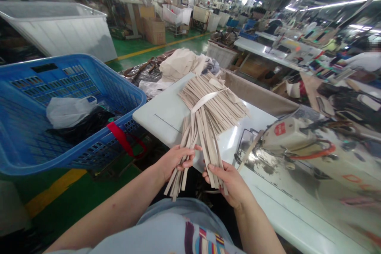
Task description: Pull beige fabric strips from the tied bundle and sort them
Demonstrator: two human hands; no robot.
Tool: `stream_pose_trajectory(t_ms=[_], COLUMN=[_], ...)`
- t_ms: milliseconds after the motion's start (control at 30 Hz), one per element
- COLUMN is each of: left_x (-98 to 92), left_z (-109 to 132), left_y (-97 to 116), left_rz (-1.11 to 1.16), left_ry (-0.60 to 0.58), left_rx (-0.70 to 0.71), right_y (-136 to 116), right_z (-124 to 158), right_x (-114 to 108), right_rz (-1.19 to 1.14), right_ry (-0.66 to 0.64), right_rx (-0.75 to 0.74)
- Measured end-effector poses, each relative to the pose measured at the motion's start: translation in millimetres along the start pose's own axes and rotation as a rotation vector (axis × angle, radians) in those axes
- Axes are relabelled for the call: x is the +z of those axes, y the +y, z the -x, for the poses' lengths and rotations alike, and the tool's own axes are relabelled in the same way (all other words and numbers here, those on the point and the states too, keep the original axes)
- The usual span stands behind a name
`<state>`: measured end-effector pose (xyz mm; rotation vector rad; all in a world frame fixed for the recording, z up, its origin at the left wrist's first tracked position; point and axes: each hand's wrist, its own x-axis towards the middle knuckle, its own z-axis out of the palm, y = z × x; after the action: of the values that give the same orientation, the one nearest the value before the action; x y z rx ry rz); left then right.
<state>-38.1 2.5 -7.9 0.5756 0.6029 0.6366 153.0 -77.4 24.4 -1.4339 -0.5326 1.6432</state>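
Note:
Two bunches of long beige fabric strips are held over the near edge of the white sewing table [160, 117]. My left hand [178, 160] is closed round the left bunch of strips [188, 137], whose loose ends hang below my fingers. Round the right bunch of strips [210, 143] my right hand [224, 178] is closed, thumb on top. The two bunches come together farther up, near a pale band [205, 100]. Beyond them, a pile of similar beige strips [214, 101] lies across the tabletop.
On the right stands a sewing machine [297, 143] with a strip by its needle area. A blue plastic basket [74, 154] with bags [70, 111] is at the left. Beige fabric pieces [181, 63] are heaped behind the table. People work farther back.

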Motion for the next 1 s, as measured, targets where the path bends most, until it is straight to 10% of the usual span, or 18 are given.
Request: stream_pose_trajectory(t_ms=[133,433,1000], left_x=[-0.6,15.3,35.1], left_z=[7,3,-22], left_y=[-2,-6,-22], left_rz=[0.093,-0.139,-0.229], left_ry=[-0.110,0.248,0.382], left_rx=[0.077,0.078,0.158], right_y=[0,2,5], right_z=[-1,-1,4], right_x=[-1,2,9], right_rz=[-0.011,0.044,0.050], right_ry=[0.000,0.065,0.048], right_rx=[-0.033,-0.086,-0.097])
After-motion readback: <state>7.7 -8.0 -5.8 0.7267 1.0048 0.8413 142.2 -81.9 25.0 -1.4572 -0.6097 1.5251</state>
